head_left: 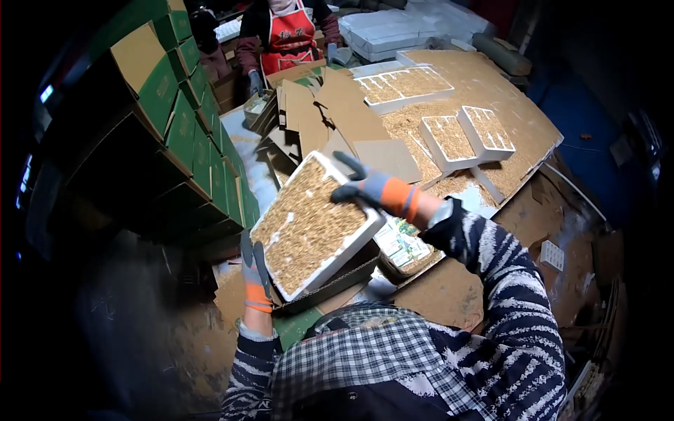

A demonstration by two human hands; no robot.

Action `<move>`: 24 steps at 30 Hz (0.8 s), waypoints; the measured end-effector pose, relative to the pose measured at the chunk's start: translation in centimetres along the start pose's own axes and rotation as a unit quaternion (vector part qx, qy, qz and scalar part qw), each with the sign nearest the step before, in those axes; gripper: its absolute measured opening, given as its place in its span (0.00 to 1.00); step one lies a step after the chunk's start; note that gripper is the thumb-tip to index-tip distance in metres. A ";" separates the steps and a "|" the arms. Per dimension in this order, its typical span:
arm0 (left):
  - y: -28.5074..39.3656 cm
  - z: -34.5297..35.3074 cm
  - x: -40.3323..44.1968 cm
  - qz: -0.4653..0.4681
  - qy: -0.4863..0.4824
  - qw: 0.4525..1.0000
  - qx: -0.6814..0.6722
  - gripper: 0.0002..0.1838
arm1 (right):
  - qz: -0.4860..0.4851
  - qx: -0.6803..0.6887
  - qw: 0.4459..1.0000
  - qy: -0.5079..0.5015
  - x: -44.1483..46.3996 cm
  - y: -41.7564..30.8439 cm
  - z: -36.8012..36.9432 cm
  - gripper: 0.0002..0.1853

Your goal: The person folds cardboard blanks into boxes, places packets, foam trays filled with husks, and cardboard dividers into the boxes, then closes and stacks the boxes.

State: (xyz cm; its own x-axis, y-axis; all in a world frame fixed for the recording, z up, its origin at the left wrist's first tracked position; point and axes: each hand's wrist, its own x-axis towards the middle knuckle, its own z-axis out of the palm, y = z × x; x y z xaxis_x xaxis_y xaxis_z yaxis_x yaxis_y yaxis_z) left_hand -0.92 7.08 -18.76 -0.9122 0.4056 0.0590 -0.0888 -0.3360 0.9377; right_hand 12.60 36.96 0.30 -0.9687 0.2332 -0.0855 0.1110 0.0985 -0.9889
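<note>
Both of my hands, in grey gloves with orange cuffs, hold a white foam tray (344, 254) filled with wood shavings. My left hand (255, 270) grips its lower left edge, with the fingers along the side. My right hand (371, 191) clasps the upper right edge, its fingers reaching over the rim onto the shavings. The tray is tilted above an open cardboard box (335, 286), whose inside is mostly hidden. Beside that box stands another box with a printed sheet (401, 242) on top.
Green boxes (189, 137) are stacked at left. Flattened cardboard (347, 105) lies ahead. More shavings-filled foam trays (404, 104) rest on the table (512, 91), with loose shavings around them. Across from me stands a person in a red apron (289, 31). A small white tray (552, 255) lies at right.
</note>
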 end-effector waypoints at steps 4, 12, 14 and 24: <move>5.6 0.6 -3.1 -0.117 0.077 0.967 0.211 0.38 | 0.127 -0.077 0.988 -0.034 1.4 2.6 5.2 0.40; 3.9 -2.3 -3.3 -0.041 0.101 0.990 0.095 0.47 | -0.041 -0.747 0.636 -0.192 3.5 8.5 7.8 0.26; 3.7 -3.1 -3.5 -0.087 0.096 0.987 0.099 0.47 | -0.231 -0.580 0.779 0.060 2.4 10.0 7.2 0.25; 10.4 8.7 1.5 0.151 -0.064 0.892 0.420 0.37 | -0.185 -0.523 0.832 0.003 -7.3 23.8 -8.5 0.29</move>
State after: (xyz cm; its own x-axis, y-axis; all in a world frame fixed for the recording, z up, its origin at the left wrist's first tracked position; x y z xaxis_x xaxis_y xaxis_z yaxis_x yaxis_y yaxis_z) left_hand 0.24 11.60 -5.90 -0.7860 0.5154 0.3415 0.5343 0.2882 0.7947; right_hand 24.20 45.85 -21.55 -0.9787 0.0040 0.2055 -0.0593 0.9518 -0.3011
